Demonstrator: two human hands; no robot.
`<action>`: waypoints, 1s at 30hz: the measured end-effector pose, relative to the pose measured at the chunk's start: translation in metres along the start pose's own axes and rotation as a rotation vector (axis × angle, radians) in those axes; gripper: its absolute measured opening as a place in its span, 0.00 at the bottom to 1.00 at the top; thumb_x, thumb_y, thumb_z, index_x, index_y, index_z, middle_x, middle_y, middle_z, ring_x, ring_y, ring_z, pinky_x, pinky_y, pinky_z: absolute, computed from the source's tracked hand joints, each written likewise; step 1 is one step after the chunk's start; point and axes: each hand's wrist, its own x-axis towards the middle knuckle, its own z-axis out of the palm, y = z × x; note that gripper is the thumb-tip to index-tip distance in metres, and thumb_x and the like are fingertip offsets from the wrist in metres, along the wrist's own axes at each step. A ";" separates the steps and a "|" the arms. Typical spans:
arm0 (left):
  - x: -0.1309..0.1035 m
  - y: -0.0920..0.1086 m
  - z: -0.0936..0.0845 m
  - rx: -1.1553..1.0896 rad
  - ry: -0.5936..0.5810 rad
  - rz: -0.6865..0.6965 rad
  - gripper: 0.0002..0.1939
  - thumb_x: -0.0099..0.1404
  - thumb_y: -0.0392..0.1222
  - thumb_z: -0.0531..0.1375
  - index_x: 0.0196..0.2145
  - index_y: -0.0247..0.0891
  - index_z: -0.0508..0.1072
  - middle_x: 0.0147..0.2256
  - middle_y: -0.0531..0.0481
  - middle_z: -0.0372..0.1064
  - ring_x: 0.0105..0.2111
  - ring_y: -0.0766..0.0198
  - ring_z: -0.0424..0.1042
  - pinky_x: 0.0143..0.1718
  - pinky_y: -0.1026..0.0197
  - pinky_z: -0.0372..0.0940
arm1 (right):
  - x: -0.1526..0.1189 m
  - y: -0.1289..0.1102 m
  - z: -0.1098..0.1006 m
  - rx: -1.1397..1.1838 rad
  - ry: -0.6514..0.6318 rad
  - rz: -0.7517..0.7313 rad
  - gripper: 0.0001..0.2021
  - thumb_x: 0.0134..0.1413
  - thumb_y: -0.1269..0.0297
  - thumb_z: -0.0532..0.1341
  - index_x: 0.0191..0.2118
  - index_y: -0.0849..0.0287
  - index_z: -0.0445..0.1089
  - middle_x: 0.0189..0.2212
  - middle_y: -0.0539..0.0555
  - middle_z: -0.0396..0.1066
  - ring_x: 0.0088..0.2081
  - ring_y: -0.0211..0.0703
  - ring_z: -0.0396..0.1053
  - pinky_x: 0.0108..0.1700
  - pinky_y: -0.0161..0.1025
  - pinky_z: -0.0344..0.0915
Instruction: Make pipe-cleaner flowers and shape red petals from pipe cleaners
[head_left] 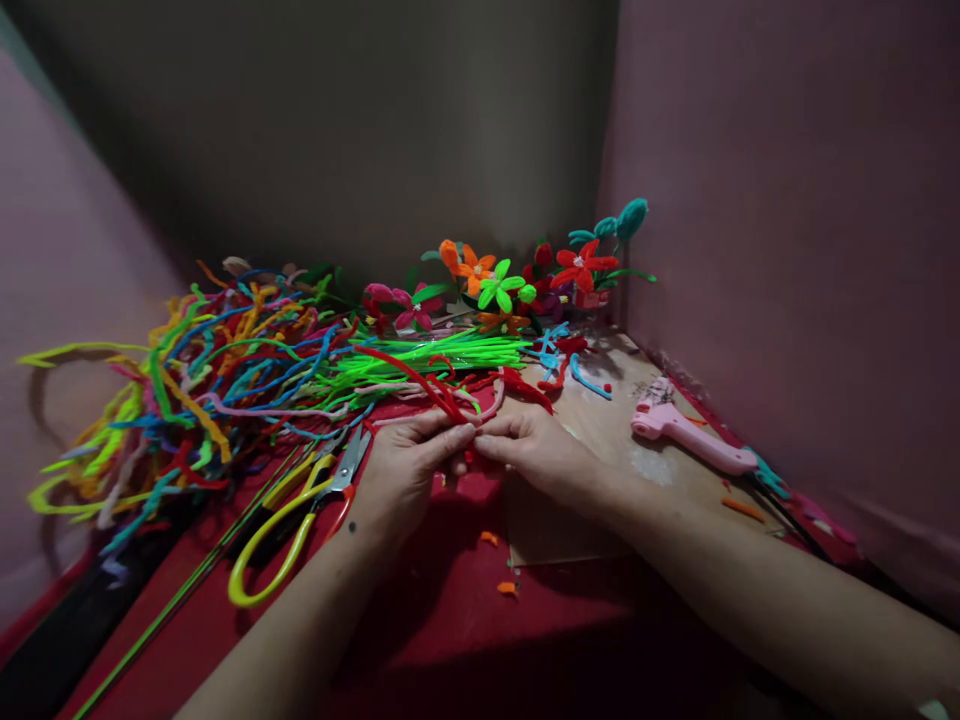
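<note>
My left hand (420, 455) and my right hand (536, 450) meet near the middle of the view, fingertips pinched close together. Red pipe cleaners (415, 376) rise from the fingers of my left hand and lean up to the left. A pink pipe cleaner (491, 402) curves up beside the fingertips. What my right fingers grip is too small to make out. Just beyond the hands lies a bundle of bright green pipe cleaners (450, 352). Scissors with yellow handles (274, 560) rest left of my left hand.
A tangled heap of coloured pipe cleaners (202, 370) spreads at left. Fuzzy flowers (501, 287) stand at the back. A pink glue gun (697, 438) lies on a brown board (622, 445) at right. Orange scraps (507, 589) dot the red table surface (442, 620). Walls enclose the back and sides.
</note>
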 end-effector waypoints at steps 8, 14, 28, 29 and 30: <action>0.001 0.002 -0.003 -0.080 0.059 -0.061 0.06 0.53 0.39 0.64 0.26 0.33 0.73 0.16 0.55 0.63 0.16 0.73 0.61 0.18 0.69 0.56 | 0.003 0.003 -0.007 0.591 -0.087 0.395 0.09 0.53 0.71 0.53 0.32 0.68 0.70 0.21 0.54 0.69 0.20 0.35 0.65 0.26 0.35 0.61; 0.001 0.004 0.000 -0.062 0.116 -0.040 0.08 0.53 0.40 0.63 0.30 0.32 0.76 0.16 0.54 0.64 0.16 0.74 0.60 0.17 0.70 0.54 | 0.004 0.004 -0.003 0.593 -0.011 0.428 0.08 0.50 0.75 0.53 0.28 0.68 0.70 0.20 0.53 0.68 0.20 0.34 0.63 0.25 0.34 0.60; -0.001 0.002 0.003 -0.040 0.163 0.093 0.08 0.52 0.39 0.63 0.32 0.35 0.74 0.21 0.55 0.66 0.18 0.74 0.61 0.19 0.70 0.59 | 0.000 0.001 0.005 0.256 0.131 0.257 0.04 0.40 0.70 0.62 0.22 0.65 0.71 0.13 0.47 0.63 0.13 0.29 0.55 0.16 0.31 0.49; -0.001 0.002 0.003 -0.043 0.163 0.090 0.09 0.52 0.40 0.63 0.33 0.35 0.74 0.22 0.55 0.67 0.18 0.74 0.62 0.20 0.69 0.60 | -0.001 0.000 0.005 0.258 0.126 0.248 0.04 0.40 0.69 0.63 0.22 0.65 0.71 0.14 0.47 0.63 0.13 0.29 0.55 0.16 0.30 0.49; 0.000 0.002 0.002 -0.048 0.164 0.085 0.09 0.52 0.40 0.63 0.33 0.35 0.74 0.23 0.54 0.67 0.18 0.73 0.62 0.20 0.69 0.60 | -0.001 0.001 0.005 0.271 0.117 0.235 0.04 0.40 0.69 0.63 0.22 0.65 0.70 0.14 0.47 0.64 0.14 0.29 0.56 0.16 0.30 0.50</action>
